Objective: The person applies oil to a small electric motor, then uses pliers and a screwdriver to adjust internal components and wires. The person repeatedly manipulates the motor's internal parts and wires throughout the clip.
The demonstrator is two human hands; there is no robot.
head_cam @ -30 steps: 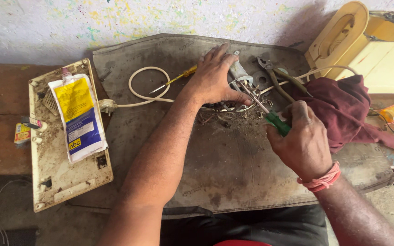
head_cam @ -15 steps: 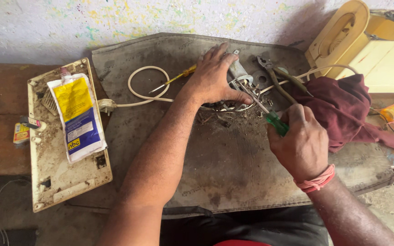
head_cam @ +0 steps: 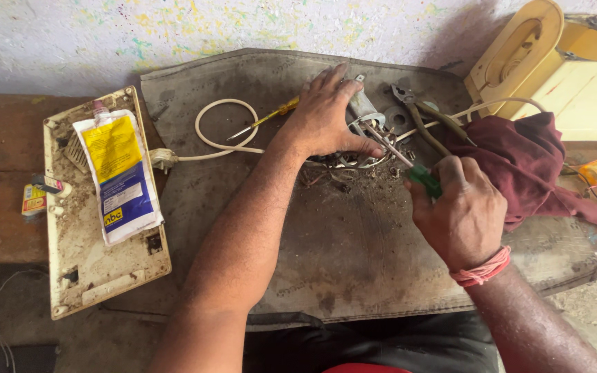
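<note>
While the right hand (head_cam: 461, 211) is closed around a green-handled screwdriver (head_cam: 409, 164), the tool's long axis runs diagonally, tip pointing up and left into a small metal part (head_cam: 367, 131) at mid-mat. Left hand (head_cam: 326, 114) lies fingers spread and curled over that part, pressing it to the grey mat (head_cam: 354, 262). Pliers (head_cam: 419, 117) and a maroon cloth (head_cam: 526, 159) lie just right; a white cable (head_cam: 209, 141) loops to the left.

A small repair workshop: a grimy desk (head_cam: 8, 228) with pliers (head_cam: 419, 121), a screwdriver (head_cam: 264, 121), loose cord (head_cam: 215, 141) and a dismantled appliance casing (head_cam: 98, 269)
</note>
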